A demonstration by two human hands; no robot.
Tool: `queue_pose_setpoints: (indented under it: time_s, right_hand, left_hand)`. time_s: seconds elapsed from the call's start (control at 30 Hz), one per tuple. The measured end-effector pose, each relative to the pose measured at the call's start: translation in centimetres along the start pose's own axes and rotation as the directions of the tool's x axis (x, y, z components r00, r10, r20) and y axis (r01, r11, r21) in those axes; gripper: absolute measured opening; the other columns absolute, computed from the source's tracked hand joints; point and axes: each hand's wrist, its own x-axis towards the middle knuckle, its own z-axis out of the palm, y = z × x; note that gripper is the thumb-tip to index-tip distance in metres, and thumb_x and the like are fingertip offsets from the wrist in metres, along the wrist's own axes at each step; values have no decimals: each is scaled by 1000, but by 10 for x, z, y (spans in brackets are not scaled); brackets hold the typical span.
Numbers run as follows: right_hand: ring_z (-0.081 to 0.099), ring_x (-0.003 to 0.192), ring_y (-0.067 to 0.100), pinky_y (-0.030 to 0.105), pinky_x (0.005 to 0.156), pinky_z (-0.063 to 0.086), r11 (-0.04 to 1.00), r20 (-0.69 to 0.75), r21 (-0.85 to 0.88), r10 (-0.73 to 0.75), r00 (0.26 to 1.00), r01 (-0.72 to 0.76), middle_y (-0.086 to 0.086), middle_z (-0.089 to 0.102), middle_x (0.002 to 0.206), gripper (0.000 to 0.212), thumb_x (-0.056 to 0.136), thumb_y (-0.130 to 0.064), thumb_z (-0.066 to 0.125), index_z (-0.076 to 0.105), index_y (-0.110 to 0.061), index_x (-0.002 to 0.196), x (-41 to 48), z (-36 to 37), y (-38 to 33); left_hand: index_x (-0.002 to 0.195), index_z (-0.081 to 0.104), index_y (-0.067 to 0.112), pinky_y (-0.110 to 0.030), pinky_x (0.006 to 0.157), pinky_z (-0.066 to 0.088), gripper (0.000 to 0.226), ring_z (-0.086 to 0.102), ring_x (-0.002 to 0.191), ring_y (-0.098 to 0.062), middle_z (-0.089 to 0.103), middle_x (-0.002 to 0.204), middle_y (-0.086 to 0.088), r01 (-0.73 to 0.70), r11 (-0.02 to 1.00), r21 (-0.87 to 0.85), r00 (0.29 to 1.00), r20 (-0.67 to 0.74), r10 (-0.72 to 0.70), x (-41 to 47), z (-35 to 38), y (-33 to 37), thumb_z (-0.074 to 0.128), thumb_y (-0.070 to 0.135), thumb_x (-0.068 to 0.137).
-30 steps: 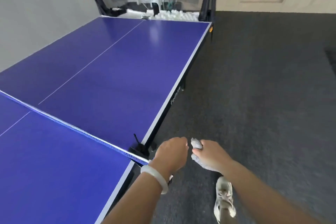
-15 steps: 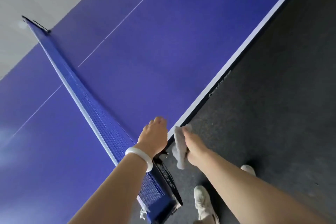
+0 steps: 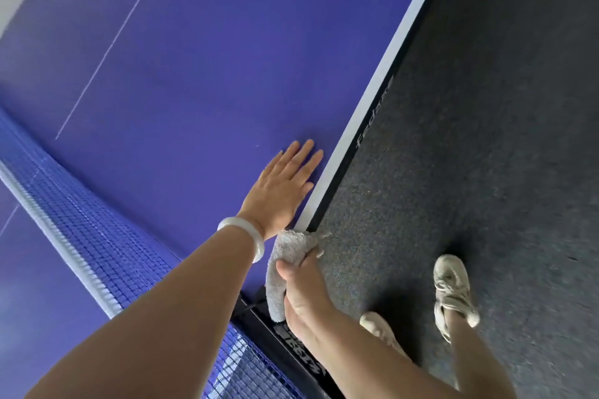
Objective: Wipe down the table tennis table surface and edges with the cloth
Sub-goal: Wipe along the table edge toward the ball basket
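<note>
The blue table tennis table [image 3: 227, 58] fills the left and top of the head view, with a white side line and a dark side edge [image 3: 366, 139] running diagonally. My left hand [image 3: 282, 188] lies flat, fingers straight, on the blue surface just inside the white line. A white bangle sits on that wrist. My right hand [image 3: 304, 295] grips a grey cloth [image 3: 285, 269] and holds its top end against the table's side edge, close to the net post.
The blue net [image 3: 81, 246] crosses the lower left, and its black post clamp [image 3: 291, 347] sits under my right forearm. Dark carpet [image 3: 486, 139] covers the floor to the right. My two feet in pale shoes [image 3: 450, 288] stand beside the table.
My view has dropped and come closer to the table. My left hand has gone from curled at the edge to flat on the surface. The cloth now touches the side edge.
</note>
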Motion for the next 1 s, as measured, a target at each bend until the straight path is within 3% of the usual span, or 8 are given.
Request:
queue_pose_setpoints:
  time_s: [0.17, 0.27, 0.4, 0.63, 0.73, 0.83, 0.93, 1.0]
  right_hand:
    - [50, 126, 25, 7, 89, 41, 974, -29, -108, -205, 978, 201, 11, 42, 145, 80, 98, 0, 49, -3, -15, 157, 5, 7, -4]
    - [39, 137, 10, 25, 115, 32, 929, -46, -112, -358, 932, 352, 5, 29, 156, 81, 97, 3, 50, 0, -18, 157, 11, 6, -11]
    - [23, 147, 8, 37, 122, 21, 897, -15, -102, -435, 900, 431, 0, 15, 163, 84, 96, 1, 53, -1, -22, 155, 19, 3, -6]
    - [21, 148, 5, 30, 118, 31, 871, 35, 23, -492, 870, 491, -9, 11, 164, 91, 81, -21, 57, 1, -44, 149, 36, -6, -17]
    - [16, 151, 14, 47, 121, 25, 845, 50, 70, -533, 844, 530, -3, 11, 166, 96, 81, -25, 61, 2, -37, 156, 57, -15, -38]
    - [17, 151, 13, 46, 122, 21, 782, -56, -11, -623, 780, 624, -1, 15, 165, 87, 86, -32, 56, 7, -29, 158, 72, -13, -58]
    - [20, 150, 14, 46, 122, 21, 685, -232, -207, -728, 646, 698, 4, 19, 163, 72, 96, -36, 44, 11, -15, 157, 68, 6, -42]
    - [21, 150, 17, 48, 120, 24, 685, -267, -248, -728, 631, 685, 8, 21, 162, 72, 98, -44, 39, 14, -9, 156, 60, 17, -16]
  left_hand:
    - [157, 11, 23, -38, 124, 6, 52, 0, 152, -16, 5, 165, 3, -79, 994, -74, 995, -71, 74, 0, 13, -15, 17, 30, 106]
    - [157, 18, 22, -39, 124, 9, 51, 4, 152, -14, 11, 165, 4, -104, 982, -158, 988, -133, 83, 3, 20, -20, 20, 27, 107]
    - [156, 25, 18, -40, 123, 12, 50, 9, 152, -13, 18, 163, 3, -124, 965, -230, 978, -194, 80, 3, 23, -22, 23, 23, 106]
    - [154, 28, 15, -34, 123, 10, 49, 10, 151, -10, 22, 162, 4, -127, 954, -272, 969, -242, 60, 2, 28, -21, 31, 12, 105]
    - [155, 28, 17, -33, 123, 9, 50, 9, 151, -8, 21, 162, 7, -119, 953, -279, 968, -245, 50, 3, 28, -22, 35, 9, 105]
    - [155, 28, 17, -33, 123, 10, 50, 9, 151, -7, 22, 162, 8, -123, 951, -284, 964, -260, 47, 1, 29, -24, 35, 12, 106]
    - [155, 28, 18, -33, 123, 11, 50, 9, 151, -7, 21, 162, 8, -115, 951, -288, 964, -263, 37, -2, 31, -23, 32, 13, 106]
    - [155, 27, 19, -33, 123, 11, 51, 9, 151, -7, 20, 163, 9, -118, 955, -273, 964, -261, 44, -2, 32, -23, 33, 11, 105]
